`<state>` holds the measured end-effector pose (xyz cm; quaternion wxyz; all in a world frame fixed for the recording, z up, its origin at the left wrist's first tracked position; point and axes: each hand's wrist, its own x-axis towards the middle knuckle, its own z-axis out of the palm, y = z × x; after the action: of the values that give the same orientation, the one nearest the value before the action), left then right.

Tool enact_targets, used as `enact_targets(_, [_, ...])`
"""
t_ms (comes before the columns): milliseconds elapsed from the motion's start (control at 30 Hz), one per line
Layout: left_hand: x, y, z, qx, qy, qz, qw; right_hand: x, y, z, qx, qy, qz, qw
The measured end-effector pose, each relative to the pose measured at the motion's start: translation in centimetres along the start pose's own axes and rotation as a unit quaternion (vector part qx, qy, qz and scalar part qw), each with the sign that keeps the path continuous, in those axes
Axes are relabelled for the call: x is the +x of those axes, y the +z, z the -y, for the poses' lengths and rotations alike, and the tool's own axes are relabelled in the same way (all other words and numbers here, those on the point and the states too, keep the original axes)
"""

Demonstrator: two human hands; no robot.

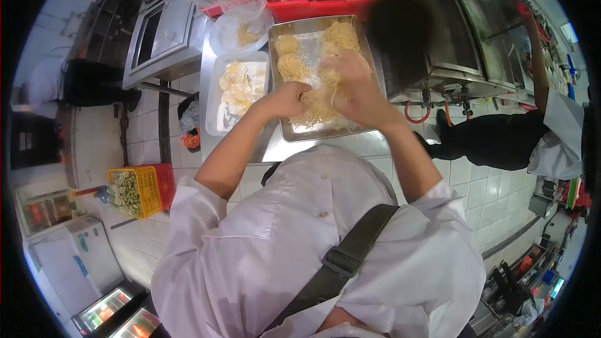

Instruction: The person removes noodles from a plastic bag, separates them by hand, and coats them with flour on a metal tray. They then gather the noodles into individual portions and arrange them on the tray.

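A metal tray [369, 122] in front of me holds several nests of yellow noodles [292, 67], dusted with flour. My left hand [289, 100] is curled at the tray's left side, its fingers closed on loose noodles [316, 112] near the front. Over the right half of the tray is my right hand [357, 84], blurred by motion. Its fingers are among or just above the noodles, and I cannot make out their grip. Left of the tray stands a white plastic tub [219, 126] with floury, pale yellow pieces [241, 84].
Behind the tub is a white bowl [219, 37]. A red crate [294, 9] with metal ware borders the tray's far edge. Steel kitchen equipment [454, 25] stands right. People in dark trousers stand at right [501, 141] and left [94, 81]. A yellow basket [148, 191] sits on the floor.
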<state>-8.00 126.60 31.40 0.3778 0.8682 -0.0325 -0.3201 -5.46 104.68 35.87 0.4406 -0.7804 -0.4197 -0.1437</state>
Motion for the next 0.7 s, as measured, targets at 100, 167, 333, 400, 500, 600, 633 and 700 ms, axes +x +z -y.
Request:
enact_targets(100, [3.6, 3.2, 4.3, 0.159, 0.281, -0.243, 0.914, -5.6, 6.0, -4.2, -0.029, 0.112, 0.16, 0.98])
enact_targets(167, [3.7, 4.6, 4.4, 0.099, 0.25, -0.188, 0.945, -5.6, 5.7, -3.8, -0.139, 0.179, 0.267, 0.937])
enact_targets(333, [1.8, 4.3, 4.0, 0.154, 0.197, -0.2, 0.948, -7.4, 7.1, -5.0, -0.103, 0.111, 0.116, 0.982])
enact_targets(400, [0.5, 4.5, 4.1, 0.106, 0.19, -0.168, 0.961, -8.9, 7.2, -4.8, -0.07, 0.185, 0.244, 0.949])
enact_targets(500, [-3.7, 0.2, 0.8, 0.046, 0.193, -0.172, 0.965, -4.6, 1.8, -1.0, -0.071, 0.108, 0.123, 0.984])
enact_targets(600, [-6.8, -3.1, -1.5, 0.048, 0.114, -0.158, 0.98, -4.5, -0.9, -1.3, -0.029, 0.03, -0.006, 0.999])
enact_targets(633, [-7.2, -3.3, -1.3, 0.072, 0.03, -0.125, 0.989, -4.8, -0.6, -2.4, 0.157, 0.157, -0.055, 0.973])
enact_targets(700, [-5.5, -2.7, 1.7, 0.067, 0.021, -0.126, 0.99, -4.5, 0.5, -4.2, 0.334, 0.275, -0.105, 0.895])
